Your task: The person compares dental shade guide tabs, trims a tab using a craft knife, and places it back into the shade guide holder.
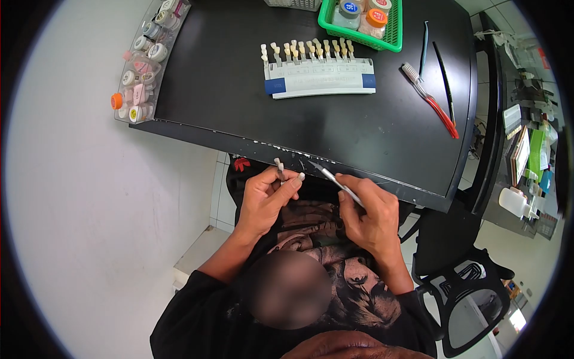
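My left hand (262, 200) is closed, pinching a tooth shade tab (279, 165) that sticks up between the fingers. At the tip of the same thumb sits a small white tooth-like piece (301, 176). In my closed right hand (372, 216) is a slim silver craft knife (329, 175), its blade pointing up and left toward the table edge. Both hands are just off the front edge of the black table (209, 78). Beyond them stands a white and blue tooth shade guide (323, 81) with a row of tooth-coloured tabs along its top.
A green basket (391, 43) of capped jars sits at the back. To the right lie a toothbrush (430, 99), a black-handled brush (445, 84) and a blue tool (425, 51). A clear rack (152, 99) of jars lines the left edge. White crumbs (281, 148) dot the front edge.
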Action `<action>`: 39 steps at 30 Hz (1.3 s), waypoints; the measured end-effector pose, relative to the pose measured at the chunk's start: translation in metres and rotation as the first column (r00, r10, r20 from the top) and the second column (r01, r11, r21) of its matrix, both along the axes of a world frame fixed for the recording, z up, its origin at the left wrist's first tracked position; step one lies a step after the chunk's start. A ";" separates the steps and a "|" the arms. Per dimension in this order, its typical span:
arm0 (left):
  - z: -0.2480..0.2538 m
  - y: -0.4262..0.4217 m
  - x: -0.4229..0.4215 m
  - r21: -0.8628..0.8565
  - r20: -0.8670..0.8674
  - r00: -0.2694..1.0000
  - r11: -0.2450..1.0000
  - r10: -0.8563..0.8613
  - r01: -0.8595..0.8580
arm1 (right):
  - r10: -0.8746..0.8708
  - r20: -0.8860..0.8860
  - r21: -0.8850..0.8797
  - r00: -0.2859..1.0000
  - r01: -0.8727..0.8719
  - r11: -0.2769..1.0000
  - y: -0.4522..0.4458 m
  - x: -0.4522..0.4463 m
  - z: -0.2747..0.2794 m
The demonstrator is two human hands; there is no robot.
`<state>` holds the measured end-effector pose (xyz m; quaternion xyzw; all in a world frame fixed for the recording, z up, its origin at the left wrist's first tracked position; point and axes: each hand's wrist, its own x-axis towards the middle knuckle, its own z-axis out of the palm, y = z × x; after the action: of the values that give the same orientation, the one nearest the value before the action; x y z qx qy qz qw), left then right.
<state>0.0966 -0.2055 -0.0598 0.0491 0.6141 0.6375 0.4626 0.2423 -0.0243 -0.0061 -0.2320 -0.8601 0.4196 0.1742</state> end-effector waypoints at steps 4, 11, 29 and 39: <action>-0.001 -0.006 0.001 0.198 -0.120 0.992 0.980 0.027 -0.003 | -0.045 0.034 0.065 0.998 0.043 0.997 0.008 0.010 0.009; -0.002 -0.009 0.000 0.235 -0.111 0.993 0.972 0.035 -0.007 | -0.140 0.012 0.088 0.990 0.139 0.986 0.011 0.016 0.005; 0.043 0.020 -0.033 0.234 -0.307 0.951 0.965 -0.043 0.120 | -0.241 -0.138 0.167 0.961 0.262 0.951 0.018 0.037 0.001; 0.047 0.077 -0.041 0.351 -0.458 0.884 0.896 -0.089 0.272 | -0.398 -0.345 -0.586 0.850 0.136 0.799 0.011 0.039 0.007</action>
<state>0.0559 -0.1286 -0.0131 0.3414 0.5479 0.6768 0.3537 0.2815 -0.0131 0.0008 -0.2897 -0.5983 0.6571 0.3554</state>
